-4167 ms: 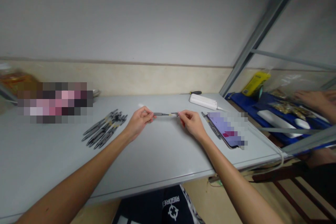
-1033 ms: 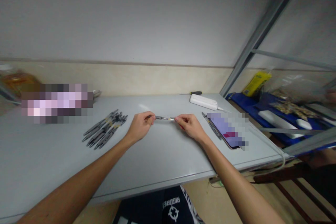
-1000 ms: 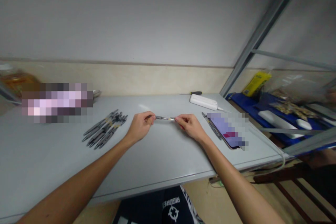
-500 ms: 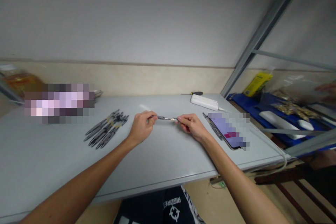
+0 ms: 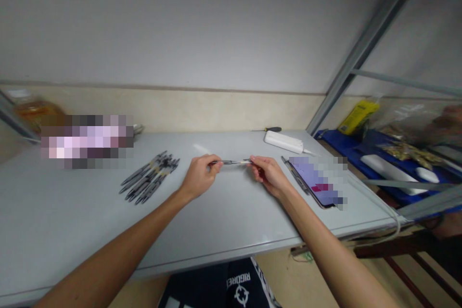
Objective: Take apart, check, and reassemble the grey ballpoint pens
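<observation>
Above the table, a slim grey pen (image 5: 233, 162) lies level between my two hands. My left hand (image 5: 200, 175) pinches its left end between thumb and fingers. My right hand (image 5: 267, 173) closes on the other end, where a small dark part like a clip shows at the fingertips. A darker barrel section is on the left of the pen, a thinner, paler section on the right. Left of my hands, several grey pens (image 5: 149, 180) lie in a loose pile. Another grey pen (image 5: 298, 178) rests along the phone (image 5: 314, 180) by my right forearm.
At the table's back are a screwdriver (image 5: 273, 129) and a white power strip (image 5: 284, 141). A blurred-out object (image 5: 86, 142) and a bottle (image 5: 39, 113) stand at the left. Past a metal post (image 5: 339, 82), a blue surface (image 5: 327, 138) holds a yellow packet (image 5: 359, 116). A person's hand shows far right.
The view has shifted slightly, moving the scene a little to the right. Both hands still hold the pen, which now lies more level; my right fingers are slightly higher.
</observation>
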`<state>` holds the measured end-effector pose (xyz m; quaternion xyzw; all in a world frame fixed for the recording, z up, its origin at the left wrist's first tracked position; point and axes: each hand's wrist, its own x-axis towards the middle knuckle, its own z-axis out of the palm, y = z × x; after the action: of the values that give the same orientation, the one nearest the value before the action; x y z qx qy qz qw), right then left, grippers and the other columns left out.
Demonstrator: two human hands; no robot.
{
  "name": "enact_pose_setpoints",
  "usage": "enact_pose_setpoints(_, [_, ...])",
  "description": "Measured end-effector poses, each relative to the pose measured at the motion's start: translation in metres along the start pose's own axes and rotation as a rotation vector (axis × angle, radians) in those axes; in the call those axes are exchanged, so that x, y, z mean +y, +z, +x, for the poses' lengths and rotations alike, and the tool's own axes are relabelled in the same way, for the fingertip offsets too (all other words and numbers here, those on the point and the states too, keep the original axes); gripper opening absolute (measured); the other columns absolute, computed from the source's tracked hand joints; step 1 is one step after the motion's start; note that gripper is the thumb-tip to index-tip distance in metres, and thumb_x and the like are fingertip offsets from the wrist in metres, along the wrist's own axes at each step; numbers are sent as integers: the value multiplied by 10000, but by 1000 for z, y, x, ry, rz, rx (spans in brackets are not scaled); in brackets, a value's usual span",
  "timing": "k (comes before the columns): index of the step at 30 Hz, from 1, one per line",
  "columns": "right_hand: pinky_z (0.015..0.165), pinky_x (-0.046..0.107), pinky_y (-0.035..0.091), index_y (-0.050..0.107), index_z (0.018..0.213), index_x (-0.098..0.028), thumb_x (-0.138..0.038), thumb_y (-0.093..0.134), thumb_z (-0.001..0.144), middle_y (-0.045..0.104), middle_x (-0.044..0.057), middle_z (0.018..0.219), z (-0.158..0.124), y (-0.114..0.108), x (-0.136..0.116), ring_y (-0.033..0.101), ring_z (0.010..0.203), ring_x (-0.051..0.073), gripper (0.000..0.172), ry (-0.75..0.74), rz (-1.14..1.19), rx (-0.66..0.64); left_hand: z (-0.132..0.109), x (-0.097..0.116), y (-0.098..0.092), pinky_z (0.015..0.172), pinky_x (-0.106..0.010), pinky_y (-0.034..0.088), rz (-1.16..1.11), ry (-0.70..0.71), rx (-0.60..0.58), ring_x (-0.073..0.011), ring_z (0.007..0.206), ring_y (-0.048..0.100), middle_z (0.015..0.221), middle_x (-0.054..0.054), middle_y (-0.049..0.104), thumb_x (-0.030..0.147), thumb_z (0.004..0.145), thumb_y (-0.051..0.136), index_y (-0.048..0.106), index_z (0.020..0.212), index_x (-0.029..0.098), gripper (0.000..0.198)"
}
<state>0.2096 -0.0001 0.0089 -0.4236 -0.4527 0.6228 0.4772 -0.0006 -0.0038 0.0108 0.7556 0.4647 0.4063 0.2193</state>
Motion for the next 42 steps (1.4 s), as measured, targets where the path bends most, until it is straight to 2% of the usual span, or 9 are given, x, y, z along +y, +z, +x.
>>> enact_pose_setpoints(7, [380,179,270,544,551,-140,-399,730,649,506,-37,474,1,1,-1,383,394,35,335,-90,61,86,-4,0,7,560,-217,368,-250,-127,-252,-103,572,490,611,16,557,376,818,496,587,735,143,264])
enact_pose_setpoints(12, [420,179,325,626,669,-136,-387,750,624,542,-34,514,-2,4,-4,425,432,45,284,-146,109,97,-6,0,14,511,-209,345,-408,-200,-382,-88,519,443,554,39,474,434,841,454,604,805,129,342])
enact_pose_setpoints(23, [448,220,365,645,709,-149,-393,715,659,570,-20,545,-6,9,-3,446,436,72,259,-331,-48,133,-5,-4,15,470,-213,284,-410,-208,-240,-77,451,366,472,61,405,431,806,480,564,696,136,326])
enact_pose_setpoints(27, [440,220,355,640,699,-152,-386,710,666,550,-26,519,-6,10,-2,435,427,75,246,-361,-59,149,-7,5,16,461,-217,261,-302,-173,-179,-79,464,350,493,53,401,406,801,480,563,659,137,316])
enact_pose_setpoints(30, [450,207,373,641,705,-163,-365,718,665,556,-21,587,-4,11,0,462,496,82,220,-379,54,162,-9,13,16,499,-221,294,-172,-96,-113,-90,510,398,527,34,454,378,825,464,574,644,138,320])
enact_pose_setpoints(34, [564,223,468,611,722,-183,-333,706,688,594,-4,784,1,14,-1,543,678,106,181,-239,377,122,-12,19,17,592,-232,360,-32,83,-183,-112,604,472,617,12,537,378,854,457,606,704,152,309])
enact_pose_setpoints(37, [621,278,497,571,774,-206,-325,593,790,586,-18,718,6,15,-10,559,648,115,122,-70,586,57,-13,14,16,688,-255,399,-6,216,-290,-136,697,519,676,-9,580,361,911,338,634,793,162,375])
enact_pose_setpoints(39, [541,252,471,544,778,-212,-323,500,842,488,-50,557,9,15,-21,493,507,100,136,-19,650,-7,-12,7,13,702,-265,408,-1,201,-258,-138,690,527,659,-10,577,341,936,246,643,854,161,443])
enact_pose_setpoints(42, [344,176,269,482,660,-201,-419,412,859,276,-82,430,12,16,-40,268,344,75,304,-4,640,-120,-7,-6,6,710,-275,409,27,137,-160,-142,669,527,639,-8,565,353,937,235,646,855,155,464])
